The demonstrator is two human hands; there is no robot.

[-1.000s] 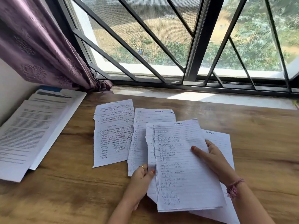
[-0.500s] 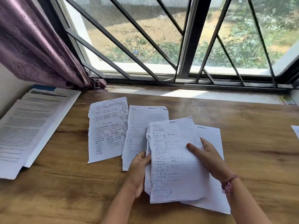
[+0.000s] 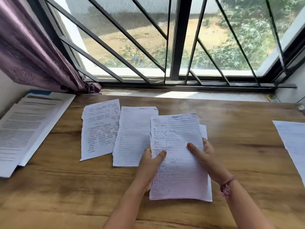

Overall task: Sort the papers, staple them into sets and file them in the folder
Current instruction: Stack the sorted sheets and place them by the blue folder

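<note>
**A:** Where's the set I'm working on?

**B:** I'm holding a stack of lined sheets above the wooden table, near its front edge and a little right of centre. The top page carries handwriting down its left half and a short heading at the top. Another sheet's edge shows behind it on the right and along the bottom.

**A:** And the fingers?

**B:** My left hand grasps the stack's left edge, thumb lying across the front of the page and the other fingers behind it, a ring showing on one. My right hand grasps the right edge the same way, thumb on the front, fingers tucked behind, with a ring and a pink thread bracelet at the wrist.

**A:** What's beside it?

**B:** Just left of the stack, a lined sheet with few marks lies flat on the table; the stack covers its lower right corner from my view. Left of that, touching or slightly overlapping it, lies a sheet with dense handwriting.

**A:** Further out?

**B:** A pile of printed pages sits at the table's far left, with something blue showing at its top end. Another printed sheet lies at the right edge. Beyond the table are the barred window and a purple curtain at the left.
</note>
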